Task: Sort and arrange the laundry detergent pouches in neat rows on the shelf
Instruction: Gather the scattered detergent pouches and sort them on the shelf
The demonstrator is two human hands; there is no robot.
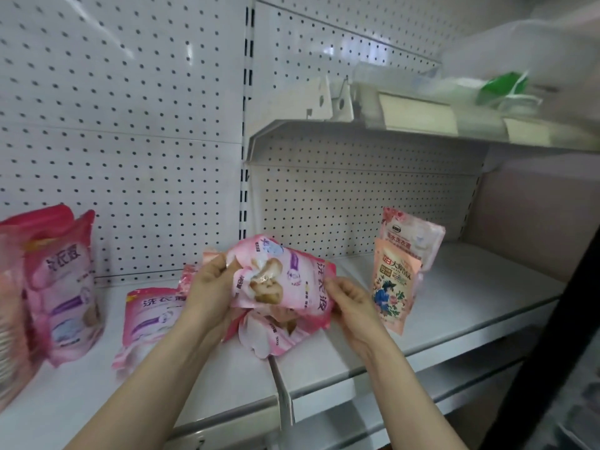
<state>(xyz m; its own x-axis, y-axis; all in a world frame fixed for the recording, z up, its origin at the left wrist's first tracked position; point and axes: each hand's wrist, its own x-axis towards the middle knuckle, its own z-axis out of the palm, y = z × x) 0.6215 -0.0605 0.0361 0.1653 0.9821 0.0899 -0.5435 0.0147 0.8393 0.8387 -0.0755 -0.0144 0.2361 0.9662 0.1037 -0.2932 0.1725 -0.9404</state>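
Observation:
A pink detergent pouch (285, 277) is held sideways above the white shelf (454, 306), gripped at its left end by my left hand (211, 284) and at its right end by my right hand (349, 297). Under it lies another pink pouch (269, 336), flat and partly hidden. A third pink pouch (149, 316) lies flat to the left. At the far left a tall pink pouch (65, 287) stands upright. On the right an orange-pink pouch (394, 287) stands in front of a pale rose pouch (412, 235).
A white pegboard wall (130, 125) backs the shelf. An upper shelf (422, 131) with a green-and-white item (503, 86) hangs at the top right. More pink packs (13, 319) crowd the left edge. A dark post (552, 319) crosses the right side.

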